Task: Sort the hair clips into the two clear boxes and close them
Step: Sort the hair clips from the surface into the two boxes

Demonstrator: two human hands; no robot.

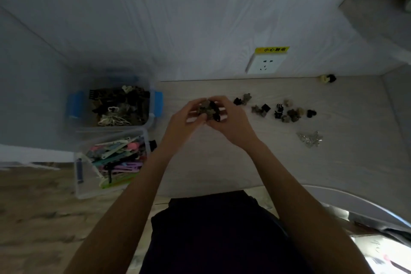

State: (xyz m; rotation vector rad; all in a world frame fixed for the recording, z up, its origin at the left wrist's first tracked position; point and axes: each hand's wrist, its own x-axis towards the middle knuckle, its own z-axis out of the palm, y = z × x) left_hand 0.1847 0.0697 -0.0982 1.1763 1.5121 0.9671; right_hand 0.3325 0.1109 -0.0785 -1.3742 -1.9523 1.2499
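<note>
Both forearms reach up from the bottom of the frame to its centre, where the left hand (pixel 185 115) and right hand (pixel 229 118) curl together round a bunch of small claw clips (pixel 208 110), probably gathered to carry in one go. Left of them stand the two open boxes, the upper box (pixel 153 104) holding dark clips and the lower box (pixel 86 187) coloured flat ones (each kind apart), while loose clips (pixel 287 112) wait on the table (pixel 222 162) at centre right.

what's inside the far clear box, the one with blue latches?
The far clear box holds a heap of small claw clips, mostly black and brown, a few white ones on top. Lower layers and the box floor are covered by the heap. No lid on it.
</note>
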